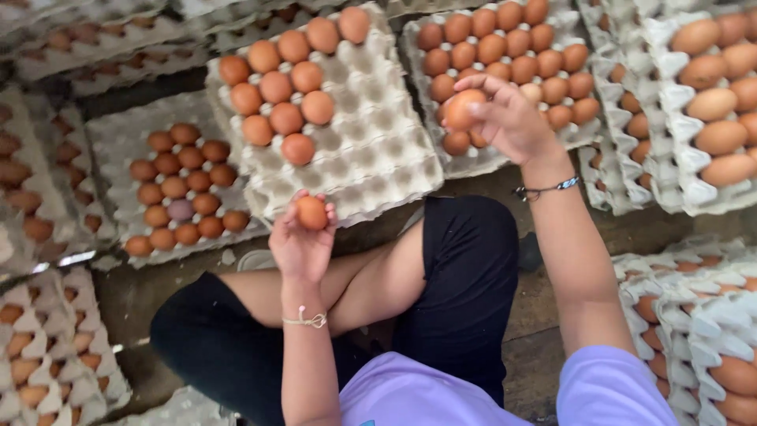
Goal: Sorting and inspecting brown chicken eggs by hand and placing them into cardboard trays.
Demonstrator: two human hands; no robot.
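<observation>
Each raised hand (303,237) around an egg (311,213)

The person wears a pale lilac short-sleeved shirt (441,398) and black shorts (465,276) that end at the knee. The arms are bare. A thin cream cord bracelet (306,319) with a small knot circles the left wrist; a slim dark bracelet (546,188) with a silvery bar circles the right.

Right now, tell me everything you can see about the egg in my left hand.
The egg is brown, smooth and looks whole, with no crack visible. The left hand holds it up in its fingertips, above the knee, just in front of the near edge of the half-filled grey pulp tray. Only the fingers touch it.
</observation>
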